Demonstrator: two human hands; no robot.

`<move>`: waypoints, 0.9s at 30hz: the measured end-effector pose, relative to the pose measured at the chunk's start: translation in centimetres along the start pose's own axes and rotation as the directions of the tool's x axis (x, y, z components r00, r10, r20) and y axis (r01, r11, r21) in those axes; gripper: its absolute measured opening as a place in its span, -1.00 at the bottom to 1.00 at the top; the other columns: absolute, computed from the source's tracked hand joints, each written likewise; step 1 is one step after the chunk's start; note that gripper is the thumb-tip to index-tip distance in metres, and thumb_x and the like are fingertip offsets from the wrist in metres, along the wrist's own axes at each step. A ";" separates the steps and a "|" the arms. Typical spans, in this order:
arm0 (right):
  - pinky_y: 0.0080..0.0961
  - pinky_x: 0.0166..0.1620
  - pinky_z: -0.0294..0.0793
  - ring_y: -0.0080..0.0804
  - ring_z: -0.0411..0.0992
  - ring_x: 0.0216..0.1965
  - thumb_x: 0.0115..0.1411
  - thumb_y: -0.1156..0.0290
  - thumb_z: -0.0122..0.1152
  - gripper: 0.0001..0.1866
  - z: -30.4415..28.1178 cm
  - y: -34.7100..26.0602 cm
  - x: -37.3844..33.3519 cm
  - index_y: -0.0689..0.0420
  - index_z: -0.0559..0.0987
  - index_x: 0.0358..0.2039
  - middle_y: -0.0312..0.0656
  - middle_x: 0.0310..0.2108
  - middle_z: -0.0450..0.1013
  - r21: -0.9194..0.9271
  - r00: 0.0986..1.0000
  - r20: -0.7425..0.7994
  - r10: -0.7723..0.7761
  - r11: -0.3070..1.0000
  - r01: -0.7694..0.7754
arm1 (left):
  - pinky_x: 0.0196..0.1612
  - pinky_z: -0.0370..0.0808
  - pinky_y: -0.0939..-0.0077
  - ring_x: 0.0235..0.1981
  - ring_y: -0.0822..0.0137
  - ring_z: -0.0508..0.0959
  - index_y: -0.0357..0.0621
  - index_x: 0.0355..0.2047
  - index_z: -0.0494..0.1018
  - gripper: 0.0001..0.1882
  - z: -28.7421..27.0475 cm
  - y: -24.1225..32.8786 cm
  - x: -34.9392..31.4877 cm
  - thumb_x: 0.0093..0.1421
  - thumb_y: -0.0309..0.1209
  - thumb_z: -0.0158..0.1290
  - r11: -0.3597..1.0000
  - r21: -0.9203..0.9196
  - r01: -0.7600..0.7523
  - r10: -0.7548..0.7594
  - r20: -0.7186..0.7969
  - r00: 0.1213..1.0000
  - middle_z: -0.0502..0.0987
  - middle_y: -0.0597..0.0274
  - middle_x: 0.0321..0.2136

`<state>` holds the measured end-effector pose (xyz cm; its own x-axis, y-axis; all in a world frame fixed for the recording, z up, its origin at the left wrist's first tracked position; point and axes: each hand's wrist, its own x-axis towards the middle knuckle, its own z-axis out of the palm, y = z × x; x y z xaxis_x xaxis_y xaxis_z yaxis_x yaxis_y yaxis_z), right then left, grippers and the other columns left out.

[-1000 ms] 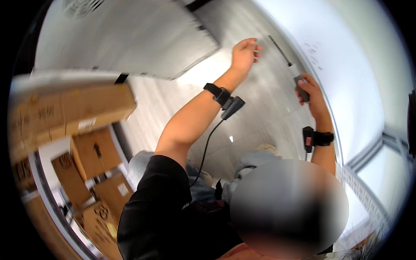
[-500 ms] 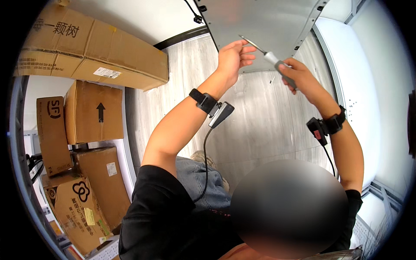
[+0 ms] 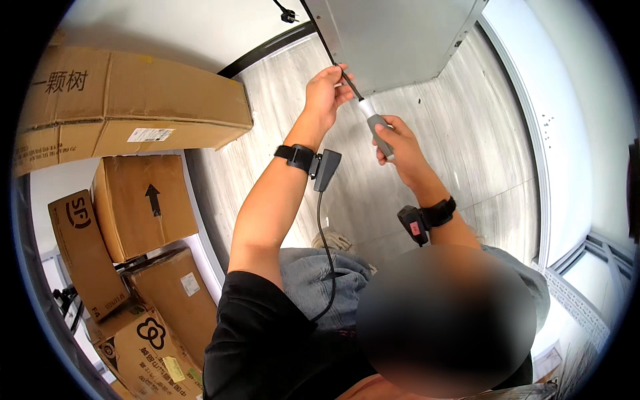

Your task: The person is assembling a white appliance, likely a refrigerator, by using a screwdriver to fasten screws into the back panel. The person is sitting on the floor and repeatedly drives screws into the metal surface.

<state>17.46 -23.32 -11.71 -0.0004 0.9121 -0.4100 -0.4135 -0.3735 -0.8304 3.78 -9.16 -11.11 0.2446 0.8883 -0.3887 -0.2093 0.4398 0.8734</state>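
Observation:
My right hand point(image 3: 400, 148) is wrapped round the grey and white handle of a screwdriver point(image 3: 381, 133). Its dark shaft slants up and left toward the left edge of a grey metal panel point(image 3: 407, 40). At the upper part of that shaft is my left hand point(image 3: 325, 100), its fingers curled in close to the tip. Whatever those fingers pinch is too small to make out, and the tip itself is hard to see against the panel's edge. Each wrist carries a black strap with a small device.
Cardboard boxes are stacked at the left, with a long carton point(image 3: 170, 100) at the upper left and a box with an arrow point(image 3: 150, 207) below it. A black power plug point(image 3: 288, 15) hangs by the wall. Light wood-look floor point(image 3: 467, 160) lies below the panel.
The screwdriver and my right hand have moved left and down. My left hand has shifted slightly left and lower, and the panel stands differently in view as the head turned.

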 end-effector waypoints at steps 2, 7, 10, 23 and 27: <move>-0.58 -0.53 0.31 -0.58 0.31 -0.61 0.23 0.22 0.04 -0.63 0.5 0.7 0.2 0.20 0.34 -0.06 -0.23 -0.45 0.35 0.099 1.000 0.009 -0.012 0.995 0.011 | -0.42 0.52 0.62 -0.45 0.43 0.52 -0.24 -0.12 0.39 -0.75 0.3 0.0 0.2 0.31 -0.37 -0.17 0.998 -0.057 0.007 -0.007 -0.010 1.000 0.49 0.17 -0.34; -0.57 -0.55 0.30 -0.56 0.31 -0.61 0.25 0.22 0.03 -0.66 1.4 2.2 0.8 0.20 0.34 -0.10 -0.21 -0.45 0.38 0.209 0.999 -0.014 -0.045 0.977 0.047 | -0.44 0.52 0.61 -0.47 0.41 0.53 -0.26 -0.09 0.37 -0.76 0.2 -0.1 0.8 0.29 -0.40 -0.08 0.999 0.031 -0.023 0.024 -0.035 0.999 0.52 0.19 -0.38; -0.57 -0.56 0.30 -0.55 0.31 -0.63 0.25 0.22 0.02 -0.66 2.0 2.3 1.1 0.20 0.34 -0.11 -0.21 -0.46 0.38 0.276 0.997 -0.014 -0.082 0.958 0.082 | -0.34 0.49 0.59 -0.43 0.42 0.52 -0.18 -0.08 0.40 -0.75 0.0 0.3 1.4 0.29 -0.35 -0.06 0.997 0.070 -0.039 0.042 -0.028 0.999 0.53 0.24 -0.37; -0.53 -0.53 0.26 -0.52 0.26 -0.64 0.30 0.22 -0.10 -0.73 1.6 1.6 1.0 0.16 0.36 -0.16 -0.20 -0.50 0.38 0.489 0.994 0.104 0.014 0.870 -0.063 | -0.42 0.47 0.65 -0.48 0.47 0.51 -0.20 -0.11 0.44 -0.77 0.4 0.4 1.5 0.27 -0.39 -0.04 0.989 0.113 -0.096 0.101 -0.042 0.994 0.53 0.26 -0.44; -0.53 -0.52 0.24 -0.51 0.26 -0.63 0.31 0.21 -0.14 -0.74 2.0 1.7 1.1 0.14 0.36 -0.19 -0.20 -0.49 0.39 0.643 0.974 0.223 0.032 0.746 -0.172 | -0.44 0.46 0.65 -0.50 0.48 0.50 -0.20 -0.13 0.45 -0.77 0.1 0.6 1.7 0.26 -0.39 -0.02 0.984 0.144 -0.100 0.109 -0.051 0.993 0.52 0.28 -0.46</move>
<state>14.96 -22.59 -12.83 -0.2170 0.9144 -0.3418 -0.8939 -0.3268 -0.3069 4.17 -7.43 -11.21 0.1722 0.9364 -0.3058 -0.0941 0.3246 0.9412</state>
